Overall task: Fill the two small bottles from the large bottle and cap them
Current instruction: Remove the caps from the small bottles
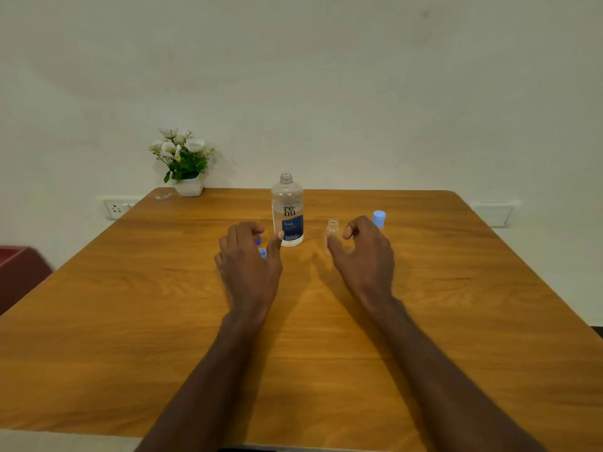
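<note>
1. A large clear bottle (287, 210) with a "renu" label stands upright and uncapped near the middle of the wooden table (130, 321), its open neck at the top.
2. The left hand (249, 259) hovers palm down just left of the large bottle. Its fingers are loosely curled and hold nothing; the thumb points toward the bottle's base, and I cannot tell whether it touches it.
3. 2 small blue caps lie partly hidden under that hand: 1 darker cap (259, 238) by the fingertips and 1 lighter cap (263, 253) nearer the thumb's base. Whether the hand touches either is not clear.
4. 1 small clear bottle (332, 231) stands upright and open, to the right of the large bottle and apart from it.
5. The right hand (367, 256) is just beside this small bottle, with thumb and fingers curved and apart. The thumb lies in front of the bottle's lower part; contact cannot be told, and no grip shows.
6. A 2nd small bottle with a light blue cap (379, 218) stands behind the right hand, its body mostly hidden by the fingers.
7. At the table's far left corner sits a white pot of white flowers (184, 161), with a small clear item (162, 196) just beside it.
8. A wall socket (115, 208) shows left of the table, against the pale wall.
</note>
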### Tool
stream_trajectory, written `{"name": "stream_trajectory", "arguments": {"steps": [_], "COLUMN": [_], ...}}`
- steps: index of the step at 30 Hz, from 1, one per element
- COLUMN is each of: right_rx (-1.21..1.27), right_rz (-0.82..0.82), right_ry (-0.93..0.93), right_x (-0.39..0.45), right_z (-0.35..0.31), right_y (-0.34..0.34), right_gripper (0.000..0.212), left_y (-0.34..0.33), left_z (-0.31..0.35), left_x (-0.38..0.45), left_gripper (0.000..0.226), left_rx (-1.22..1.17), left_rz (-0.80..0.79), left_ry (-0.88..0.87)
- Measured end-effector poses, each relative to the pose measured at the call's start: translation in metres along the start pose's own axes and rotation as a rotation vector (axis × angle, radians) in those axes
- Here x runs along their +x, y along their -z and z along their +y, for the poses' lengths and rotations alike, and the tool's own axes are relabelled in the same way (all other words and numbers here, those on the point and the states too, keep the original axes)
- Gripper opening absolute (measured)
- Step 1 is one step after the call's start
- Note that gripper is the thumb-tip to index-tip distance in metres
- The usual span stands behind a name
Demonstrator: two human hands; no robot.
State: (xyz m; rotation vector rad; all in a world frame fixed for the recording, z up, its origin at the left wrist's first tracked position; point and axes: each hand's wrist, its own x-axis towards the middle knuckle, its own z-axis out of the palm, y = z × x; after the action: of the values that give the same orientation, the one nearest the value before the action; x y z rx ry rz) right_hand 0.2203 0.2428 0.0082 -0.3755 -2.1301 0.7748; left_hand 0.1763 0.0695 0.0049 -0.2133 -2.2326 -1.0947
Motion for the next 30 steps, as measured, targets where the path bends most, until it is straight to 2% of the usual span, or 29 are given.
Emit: {"name": "stream_trajectory", "arguments": {"steps": [2,3,5,8,11,14,18,21,23,26,30], "right_rx": [0.081,0.114,0.136,0.157,0.238,0.216,0.23,0.518,0.7,0.948,1.21], "right_rz": [0.22,0.302,0.355,0.23,0.057,-0.027,0.019,0.027,-0.089,-0.294,-0.507], "right_ry": [0.033,0.026,-0.023,-0.144,-0.307,-0.398,-0.432,-0.456,-0.475,-0.5,-0.599], "right_x": [0.005,0.008,0.013,0.021,0.029,0.035,0.037,0.038,0.038,0.038,0.036], "right_z": [0.0,0.003,0.014,0.032,0.044,0.054,0.059,0.058,0.058,0.063,0.063], "right_y": [0.007,0.011,0.015,0.013,0.008,0.003,-0.002,0.008,0.018,0.032,0.04], "right_gripper": [0.017,0.02,0.035,0.059,0.074,0.067,0.044,0.023,0.019,0.032,0.048], "left_y": [-0.006,-0.011,-0.022,-0.039,-0.057,-0.069,-0.072,-0.067,-0.062,-0.056,-0.053], "left_z": [0.007,0.013,0.029,0.055,0.073,0.079,0.069,0.06,0.058,0.06,0.062], "left_x": [-0.002,-0.003,-0.005,-0.012,-0.016,-0.017,-0.016,-0.012,-0.008,-0.005,-0.005], "left_gripper": [0.025,0.022,0.016,0.013,0.017,0.018,0.021,0.021,0.021,0.024,0.029], "left_rx": [-0.062,-0.114,-0.247,-0.401,-0.416,-0.418,-0.434,-0.444,-0.506,-0.571,-0.537], "left_rz": [0.009,0.008,-0.007,-0.093,-0.191,-0.221,-0.214,-0.224,-0.216,-0.218,-0.267], "left_ry": [-0.113,-0.166,-0.259,-0.349,-0.398,-0.402,-0.357,-0.337,-0.288,-0.231,-0.242]}}
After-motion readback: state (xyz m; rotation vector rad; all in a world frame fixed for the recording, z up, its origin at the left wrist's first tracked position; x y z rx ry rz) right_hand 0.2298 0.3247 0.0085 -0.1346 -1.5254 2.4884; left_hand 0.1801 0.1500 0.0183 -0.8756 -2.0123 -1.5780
